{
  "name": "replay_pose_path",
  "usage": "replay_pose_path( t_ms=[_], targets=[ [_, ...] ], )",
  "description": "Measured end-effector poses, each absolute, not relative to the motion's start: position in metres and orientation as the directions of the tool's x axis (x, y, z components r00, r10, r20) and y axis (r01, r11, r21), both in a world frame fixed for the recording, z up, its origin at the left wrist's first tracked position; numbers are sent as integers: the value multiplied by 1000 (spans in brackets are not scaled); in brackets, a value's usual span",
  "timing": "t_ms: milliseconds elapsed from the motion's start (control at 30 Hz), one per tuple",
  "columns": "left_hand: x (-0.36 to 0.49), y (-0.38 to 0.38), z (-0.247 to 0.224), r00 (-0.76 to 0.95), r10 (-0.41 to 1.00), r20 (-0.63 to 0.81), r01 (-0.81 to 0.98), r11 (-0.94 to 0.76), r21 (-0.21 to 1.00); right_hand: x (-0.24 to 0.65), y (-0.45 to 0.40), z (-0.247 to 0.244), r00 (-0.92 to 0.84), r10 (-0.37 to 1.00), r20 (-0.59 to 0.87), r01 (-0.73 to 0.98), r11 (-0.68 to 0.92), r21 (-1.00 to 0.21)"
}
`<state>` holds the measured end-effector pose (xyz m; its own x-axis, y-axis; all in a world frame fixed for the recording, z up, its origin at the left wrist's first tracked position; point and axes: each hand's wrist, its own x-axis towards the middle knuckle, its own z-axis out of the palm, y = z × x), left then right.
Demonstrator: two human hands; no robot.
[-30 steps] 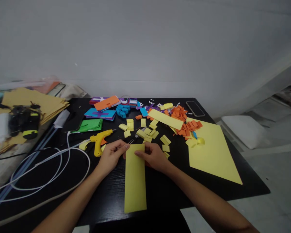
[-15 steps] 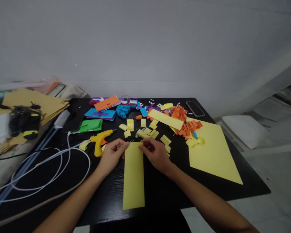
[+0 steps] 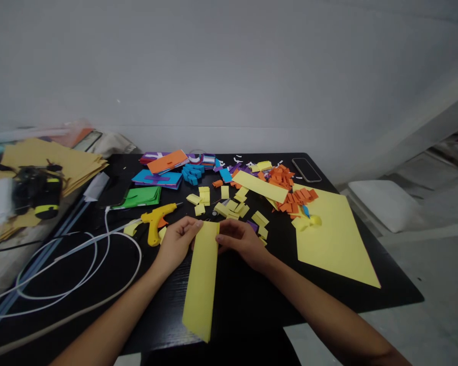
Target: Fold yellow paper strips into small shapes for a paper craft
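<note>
A long strip of yellow paper (image 3: 201,282) runs from between my hands toward the table's front edge, its near end swung to the left and slightly turned. My left hand (image 3: 180,239) pinches its far left corner. On the far right edge, the thumb and fingers of my right hand (image 3: 240,241) are closed on the same strip. A yellow glue gun (image 3: 156,221) lies just left of my left hand. Beyond my hands are several small folded yellow paper pieces (image 3: 232,207).
Orange folded pieces (image 3: 284,180) are heaped behind a large yellow sheet (image 3: 336,244) on the right. A phone (image 3: 306,170) lies at the back right. Green paper (image 3: 143,196) and blue paper (image 3: 158,179) stacks sit back left. White cables (image 3: 139,259) loop across the left side.
The yellow strip's near end has swung left and twisted, so it looks narrower. My right hand has shifted slightly left along with it; my left hand stays nearly in place.
</note>
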<state>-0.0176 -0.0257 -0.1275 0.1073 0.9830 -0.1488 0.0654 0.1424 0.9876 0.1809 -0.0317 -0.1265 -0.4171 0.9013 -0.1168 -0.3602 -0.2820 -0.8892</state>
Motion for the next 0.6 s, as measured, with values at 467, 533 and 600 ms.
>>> replay_pose_path(
  t_ms=[467,533,600],
  targets=[
    [-6,-36,-123,212,910,-355,-135,387,912,177,-31,-128,-435,883,-178,-312,-334,-890],
    [-6,-38,-120,242,889,-388,-149,429,891,178,-31,-129,-423,890,-171,-270,-303,-914],
    [-6,-40,-118,245,890,-385,-156,428,890,179,-31,-130,-382,915,-128,-244,-233,-941]
  ],
)
